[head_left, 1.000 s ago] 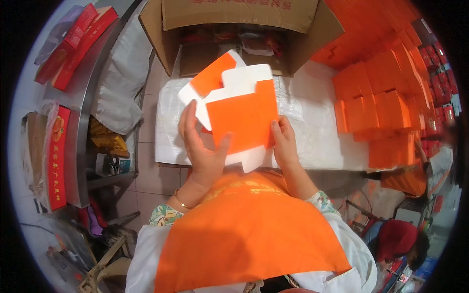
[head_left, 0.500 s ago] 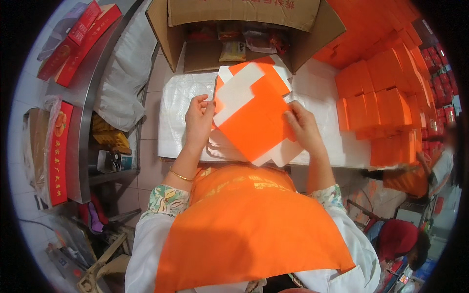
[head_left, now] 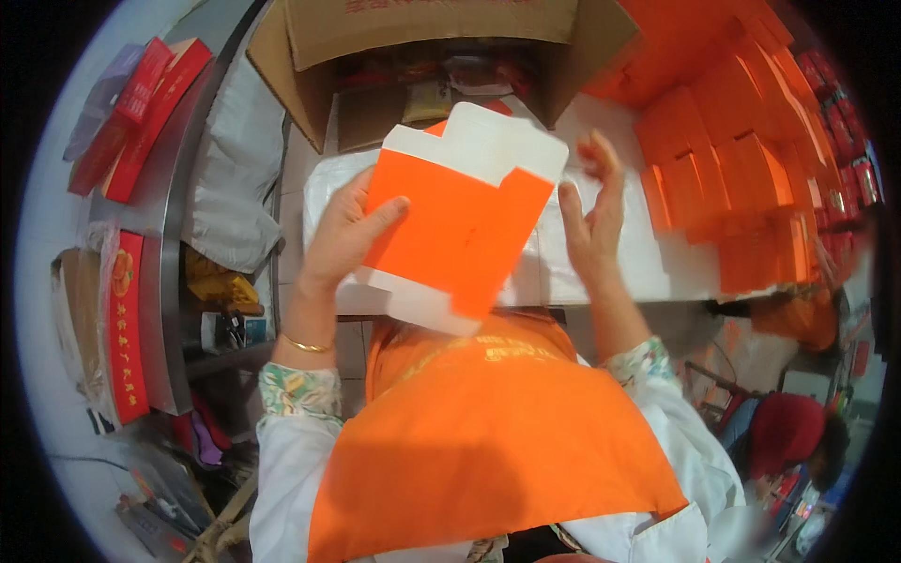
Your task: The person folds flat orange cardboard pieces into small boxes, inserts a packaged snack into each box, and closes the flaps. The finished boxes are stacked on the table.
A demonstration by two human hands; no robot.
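An orange paperboard carton [head_left: 460, 230] with pale end flaps is held up in front of me, tilted above the white-covered table. My left hand [head_left: 352, 225] grips its left edge, the thumb pressed on the orange face and the fingers behind it. The pale flaps stick out at its upper and lower ends. My right hand [head_left: 596, 211] is apart from the carton, just off its right side, fingers spread and somewhat blurred, with nothing in it.
A big brown cardboard box [head_left: 432, 33] stands open ahead, with packaged items inside. Stacked orange cartons [head_left: 723, 178] rise at the right. A metal shelf [head_left: 155, 310] with red boxes [head_left: 155, 113] is at the left. Another person [head_left: 788, 436] is at lower right.
My right hand has let go of the carton and moved up and away from it. The carton has turned and opened out from its flat shape, now held by my left hand alone.
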